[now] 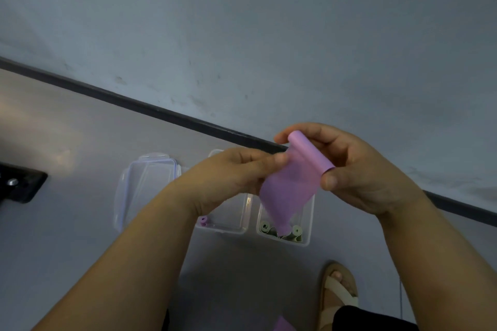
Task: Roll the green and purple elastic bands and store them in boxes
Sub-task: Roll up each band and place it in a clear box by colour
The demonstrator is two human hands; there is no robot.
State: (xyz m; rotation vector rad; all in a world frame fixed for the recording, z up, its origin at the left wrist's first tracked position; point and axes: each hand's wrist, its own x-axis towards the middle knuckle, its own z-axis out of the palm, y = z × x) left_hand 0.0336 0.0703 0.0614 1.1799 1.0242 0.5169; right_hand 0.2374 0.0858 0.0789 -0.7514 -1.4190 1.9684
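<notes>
A purple elastic band [289,183] is held up in front of me, its top end wound into a roll and the loose tail hanging down. My right hand [357,169] grips the roll between fingers and thumb. My left hand [234,174] pinches the band's left edge just below the roll. On the floor below stand two clear boxes: the left box [236,223] holds a rolled purple band [203,221], the right box [306,234] holds rolled green bands [295,232], partly hidden by the hanging tail.
A clear lid [145,185] lies on the floor left of the boxes. A black object [21,183] sits at the far left. A dark skirting runs along the wall. My sandalled foot [338,293] is at the lower right. Another purple piece [283,325] shows at the bottom edge.
</notes>
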